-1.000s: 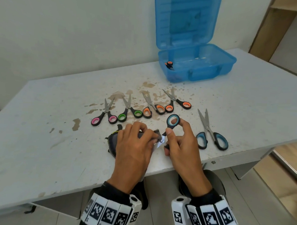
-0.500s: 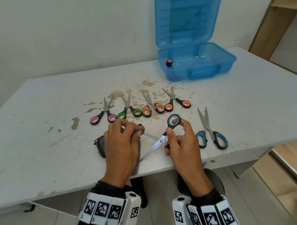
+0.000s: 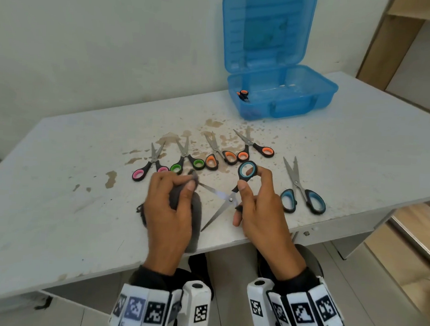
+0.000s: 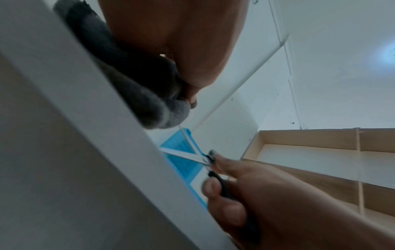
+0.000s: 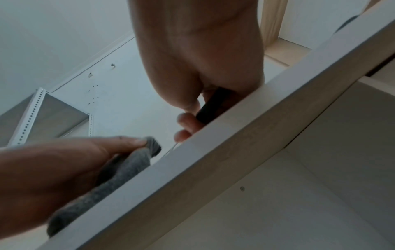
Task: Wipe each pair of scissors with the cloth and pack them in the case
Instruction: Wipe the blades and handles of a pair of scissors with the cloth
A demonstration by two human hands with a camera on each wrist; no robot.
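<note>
The table point(image 3: 59, 205) is white with brown stains. Near its front edge, the left hand point(image 3: 168, 210) is curled around a gray cloth point(image 3: 196, 211) and pinches one blade tip with it. Right of the cloth, the right hand point(image 3: 261, 214) grips the handles of the blue scissors point(image 3: 228, 200), blades spread wide. Behind the hands lie more scissors in a row. The blue case point(image 3: 281, 96) stands open at the table's far side.
</note>
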